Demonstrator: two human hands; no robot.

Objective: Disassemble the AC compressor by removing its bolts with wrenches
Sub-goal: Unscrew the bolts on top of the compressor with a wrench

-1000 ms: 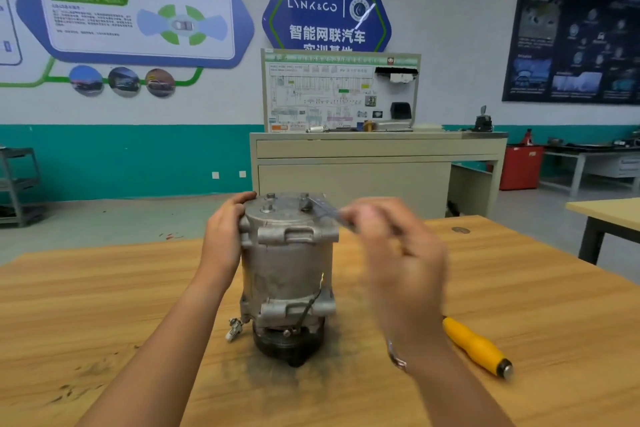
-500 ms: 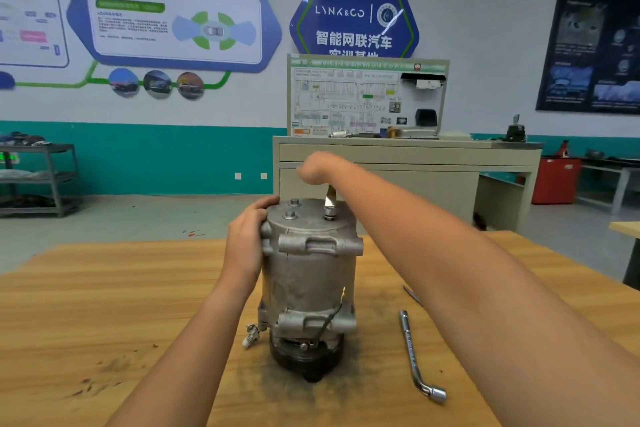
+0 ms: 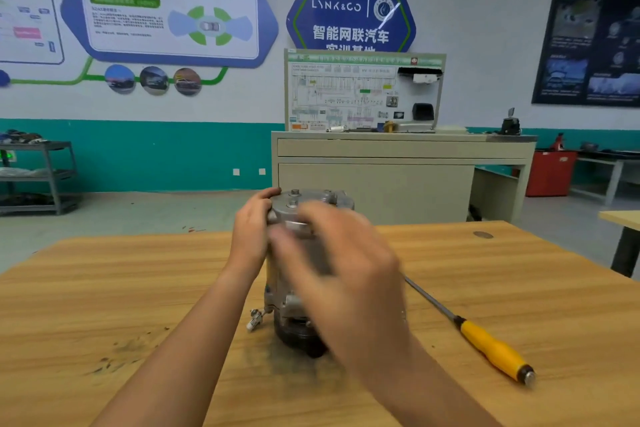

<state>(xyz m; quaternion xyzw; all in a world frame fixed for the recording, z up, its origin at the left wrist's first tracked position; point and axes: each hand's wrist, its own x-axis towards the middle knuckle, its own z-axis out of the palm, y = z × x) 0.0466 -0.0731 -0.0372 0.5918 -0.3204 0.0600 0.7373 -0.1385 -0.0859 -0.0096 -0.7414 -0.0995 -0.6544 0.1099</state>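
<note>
Left hand: the left hand (image 3: 252, 230) wraps the upper left shoulder of the housing, fingers curled over the top rim, bracing it.
Small plug: a pale connector (image 3: 254, 320) hangs off the lower left of the body, just above the table (image 3: 104, 288).
Task's thing: the AC compressor (image 3: 311, 199) stands upright at the middle of the wooden table, dark pulley end down on a smudged patch.
Bolts: at least two bolt heads (image 3: 293, 204) show on the top face, seated, near the left fingertips.
Right hand: the right hand (image 3: 343, 263) crosses in front of the housing, smeared by motion; I cannot tell whether it is loose, closed, or holding a tool.
Tool: a yellow-handled driver (image 3: 485, 343) lies on the table to the right, shaft pointing toward the compressor, well apart from both hands.
Step in hand: likely early, working on the top bolts with the body steadied; none looks removed.
Next move calls for: a wrench set squarely on one bolt head, the left grip firm against twist, since a tall body on a narrow pulley could tip or spin.
</note>
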